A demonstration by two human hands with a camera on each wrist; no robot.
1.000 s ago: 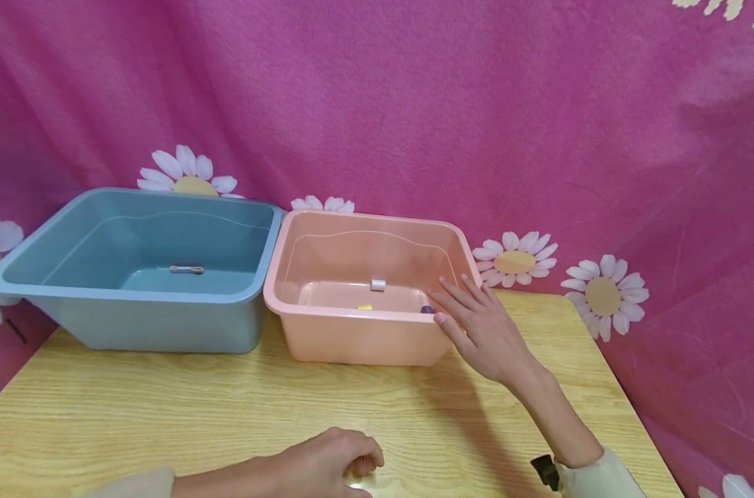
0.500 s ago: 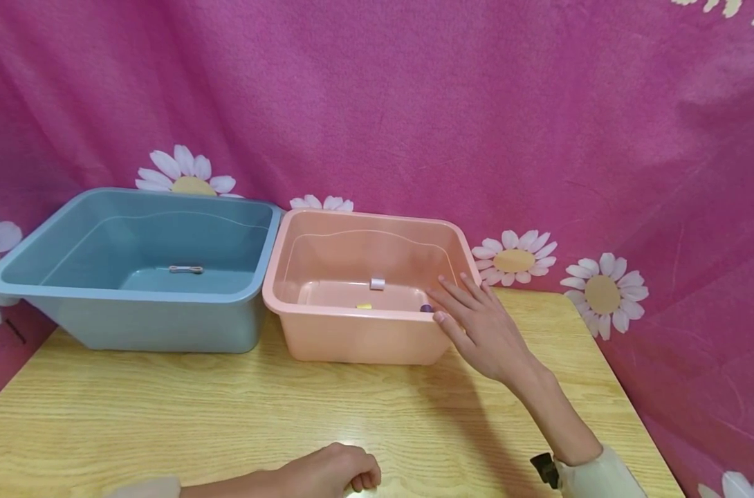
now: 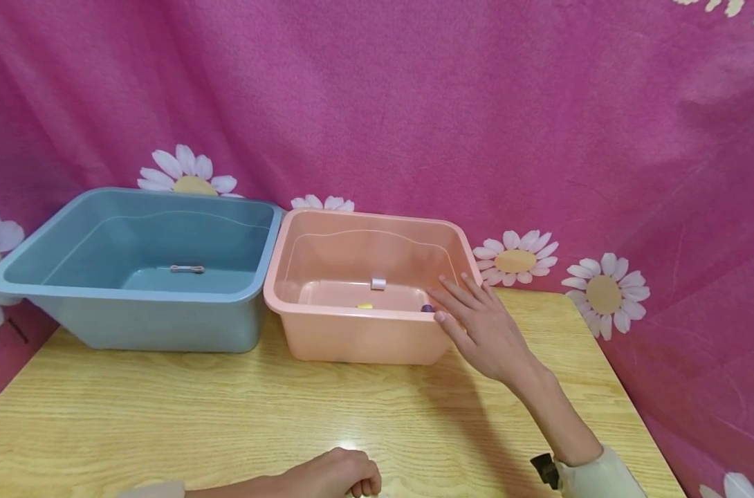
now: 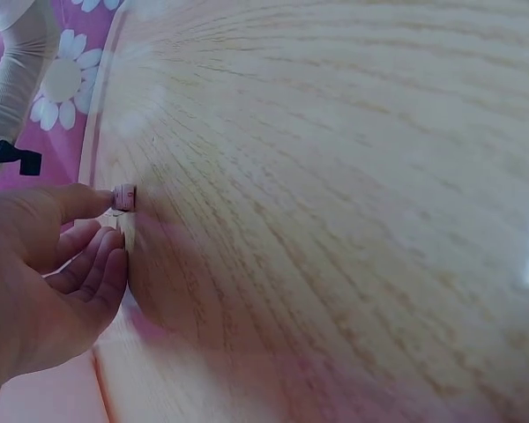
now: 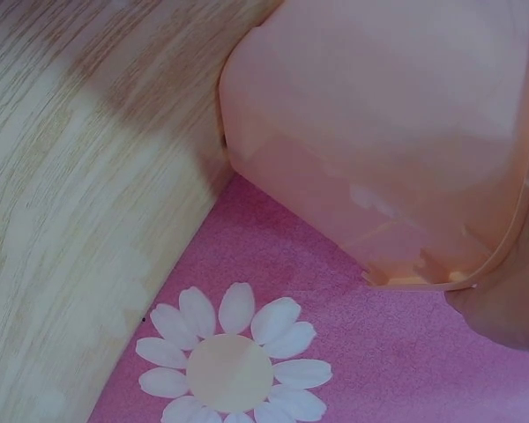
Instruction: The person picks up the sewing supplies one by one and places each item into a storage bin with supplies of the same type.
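Note:
At the table's near edge, my left hand (image 3: 336, 474) has its fingers curled. In the left wrist view it pinches a small pinkish roll (image 4: 123, 197) with reddish marks at its fingertips, just at the wooden table; the head view hides this roll. My right hand (image 3: 485, 332) rests with spread, straight fingers on the right front corner of the pink basin (image 3: 364, 339). Inside that basin lie a small white cylinder (image 3: 378, 283), a yellow piece (image 3: 364, 306) and a purple piece (image 3: 427, 308), partly behind the front rim.
To the left, a larger blue-grey basin (image 3: 146, 321) stands against the pink one, with a small pale band-like piece (image 3: 187, 269) on its floor. Both are on a wooden table (image 3: 227, 415). A pink flowered cloth (image 3: 377, 104) hangs behind and along the right side.
My left hand has drawn slightly down toward the near edge, and its fingers have closed in. The right hand and both basins have stayed in place.

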